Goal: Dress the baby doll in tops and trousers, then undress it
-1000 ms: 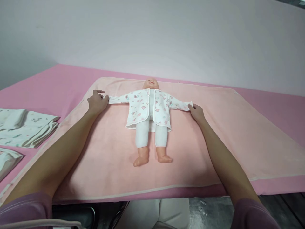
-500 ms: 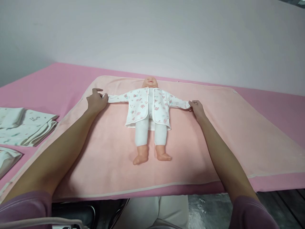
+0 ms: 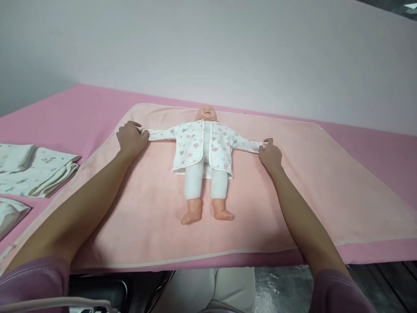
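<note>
A baby doll [image 3: 202, 171] lies on its back on a peach blanket [image 3: 325, 191], arms spread wide. It wears an open white printed jacket [image 3: 195, 148] and white trousers, feet bare. My left hand [image 3: 130, 138] is closed on the end of the jacket's left-side sleeve. At the other side, my right hand [image 3: 270, 154] pinches the cuff of the opposite sleeve. Both sleeves are stretched straight out from the doll.
The blanket covers a pink table [image 3: 65, 113] that ends at a pale wall. Folded white printed cloths [image 3: 32, 167] lie at the left edge, with another white cloth [image 3: 9, 213] below them. The near table edge runs under my forearms.
Both hands stay at the sleeve ends. My right hand has slid slightly down and its fingers have curled in more. The view has shifted a little.
</note>
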A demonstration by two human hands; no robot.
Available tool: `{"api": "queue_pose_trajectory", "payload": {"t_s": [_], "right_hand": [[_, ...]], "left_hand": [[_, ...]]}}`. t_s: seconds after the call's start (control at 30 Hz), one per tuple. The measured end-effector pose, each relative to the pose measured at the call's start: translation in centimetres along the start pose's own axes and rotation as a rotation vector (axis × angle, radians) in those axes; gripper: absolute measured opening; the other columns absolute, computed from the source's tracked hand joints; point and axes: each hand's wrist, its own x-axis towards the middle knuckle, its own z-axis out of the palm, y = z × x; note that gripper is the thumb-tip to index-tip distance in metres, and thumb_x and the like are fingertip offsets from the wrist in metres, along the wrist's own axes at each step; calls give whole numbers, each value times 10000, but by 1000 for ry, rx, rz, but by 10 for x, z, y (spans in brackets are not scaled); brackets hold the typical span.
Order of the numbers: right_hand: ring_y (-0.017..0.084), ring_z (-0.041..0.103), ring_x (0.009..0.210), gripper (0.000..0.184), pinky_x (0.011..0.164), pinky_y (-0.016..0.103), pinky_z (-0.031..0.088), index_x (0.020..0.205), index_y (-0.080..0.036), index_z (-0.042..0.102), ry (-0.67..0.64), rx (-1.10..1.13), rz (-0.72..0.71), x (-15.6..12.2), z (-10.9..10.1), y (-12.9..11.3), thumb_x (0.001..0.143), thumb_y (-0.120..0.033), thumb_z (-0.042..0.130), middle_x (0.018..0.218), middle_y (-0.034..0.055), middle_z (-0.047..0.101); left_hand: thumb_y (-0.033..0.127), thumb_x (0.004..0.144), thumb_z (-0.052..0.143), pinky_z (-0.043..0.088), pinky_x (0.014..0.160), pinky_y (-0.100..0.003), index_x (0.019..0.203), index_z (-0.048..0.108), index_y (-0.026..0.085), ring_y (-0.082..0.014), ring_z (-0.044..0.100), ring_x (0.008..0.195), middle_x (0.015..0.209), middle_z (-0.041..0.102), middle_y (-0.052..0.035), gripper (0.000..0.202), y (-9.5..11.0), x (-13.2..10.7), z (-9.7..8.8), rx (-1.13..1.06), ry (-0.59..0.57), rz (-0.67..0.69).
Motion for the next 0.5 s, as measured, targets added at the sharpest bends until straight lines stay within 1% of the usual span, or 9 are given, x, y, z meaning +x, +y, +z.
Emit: {"api": "queue_pose_trajectory", "payload": {"t_s": [0.07,0.1,0.13,0.17,0.2,0.27,0.33,0.4,0.5], "right_hand": [[426,635,1341,513,1095,578,569,1518,-120,581,124,-17,-103,-2,2,-5,1096,-390,471,1357,251,720],[425,601,1402,553,1132,589,561,1545,-123,579,160,0,-163,-2,4,-7,1111,-438,449,1445,255,687],[418,576,1450,597,1173,596,548,1578,-127,570,155,33,-226,-2,7,-8,1125,-486,420,1521,249,656],[405,559,1491,643,1221,601,526,1613,-128,554,108,73,-291,-1,11,-8,1139,-527,379,1583,238,632],[390,545,1531,685,1273,606,492,1644,-127,537,32,111,-348,-1,15,-8,1153,-556,328,1635,228,610],[359,502,1617,760,1371,601,397,1696,-126,504,-139,161,-423,1,24,-4,1169,-599,228,1727,206,556],[351,456,1672,831,1414,601,334,1730,-122,477,-225,171,-430,2,28,-1,1167,-649,168,1779,198,506],[379,429,1690,888,1410,636,320,1734,-113,476,-174,164,-420,1,24,-4,1154,-712,172,1799,214,471],[387,464,1653,853,1381,665,347,1705,-158,520,9,241,-470,-6,8,-26,1155,-744,233,1768,207,508]], "left_hand": [[387,1141,543,377,1284,-551,1451,629,37,-324,493,1429,1508,630,-210,475,5,-4,1,-44,92,139],[423,1165,496,357,1311,-529,1480,628,53,-320,462,1477,1565,585,-205,504,9,-5,2,-69,116,224],[464,1185,439,338,1333,-507,1521,616,76,-312,445,1510,1604,559,-194,543,12,-6,4,-91,106,309],[506,1197,380,329,1346,-491,1554,604,98,-306,443,1530,1627,553,-184,587,16,-7,7,-106,58,382],[550,1200,323,334,1349,-485,1570,601,115,-307,454,1540,1638,563,-177,635,18,-7,10,-111,-22,434],[608,1194,201,366,1336,-512,1574,621,140,-328,504,1528,1630,614,-166,735,21,-6,15,-94,-208,464],[632,1183,116,387,1323,-575,1577,646,164,-357,563,1496,1595,671,-157,809,21,-5,16,-58,-326,430],[660,1172,104,379,1332,-619,1613,629,173,-380,559,1528,1633,657,-161,842,23,-5,13,-35,-335,395],[712,1161,148,334,1388,-611,1677,570,137,-380,440,1666,1755,545,-174,880,40,-12,5,-100,-237,417]]}}
